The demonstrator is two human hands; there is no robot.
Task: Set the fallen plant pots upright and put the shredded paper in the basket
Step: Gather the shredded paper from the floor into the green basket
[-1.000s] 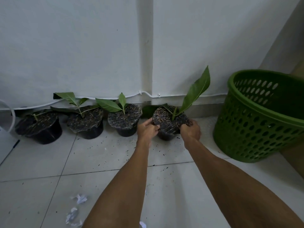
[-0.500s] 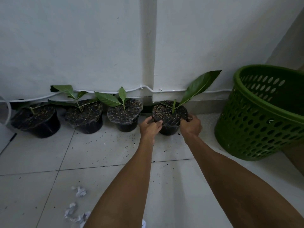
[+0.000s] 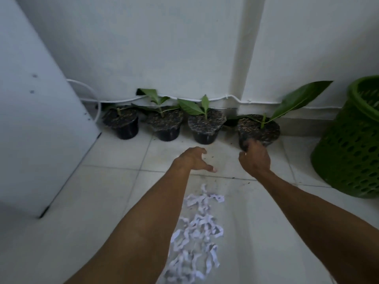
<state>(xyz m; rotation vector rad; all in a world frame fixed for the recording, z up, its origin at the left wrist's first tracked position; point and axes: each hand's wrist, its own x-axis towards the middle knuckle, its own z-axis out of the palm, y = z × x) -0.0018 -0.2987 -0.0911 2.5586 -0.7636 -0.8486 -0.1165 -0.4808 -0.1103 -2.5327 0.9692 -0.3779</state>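
Four plant pots stand upright in a row by the wall (image 3: 184, 48). My left hand (image 3: 193, 158) hangs over the floor (image 3: 114, 181) with its fingers spread wide, holding nothing. My right hand (image 3: 255, 158) is just in front of the rightmost pot (image 3: 259, 128); I cannot tell if its curled fingers touch it. The shredded paper (image 3: 196, 232) lies on the floor between my arms. The green basket (image 3: 348, 144) stands at the right, well apart from the paper. A white panel (image 3: 37, 119) leans at the left.
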